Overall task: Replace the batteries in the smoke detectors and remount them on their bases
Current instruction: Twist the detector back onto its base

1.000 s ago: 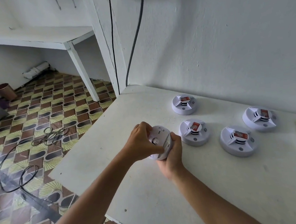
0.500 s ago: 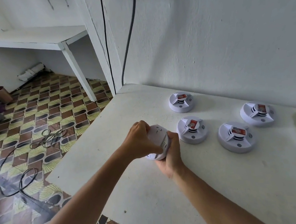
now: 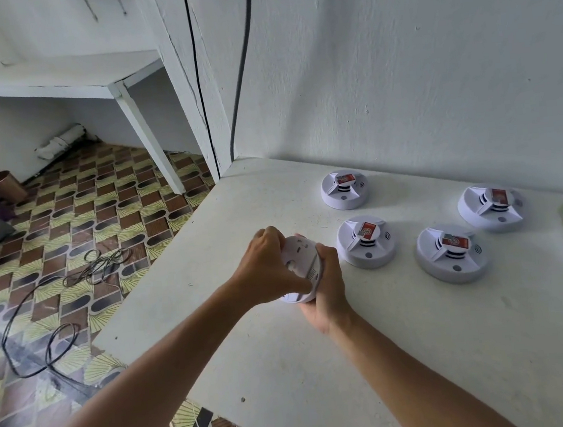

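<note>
With both hands, left hand (image 3: pixel 267 269) and right hand (image 3: pixel 326 286), curled around the smoke detector (image 3: pixel 301 269) above the desk (image 3: pixel 424 354), I should twist gently, keeping it level.

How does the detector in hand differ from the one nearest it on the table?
The held detector is gripped on edge between left hand and right hand; the nearest table detector lies flat, untouched. The held detector shows no sticker from here; the table one carries a red sticker on top. Both are round and white.
</note>
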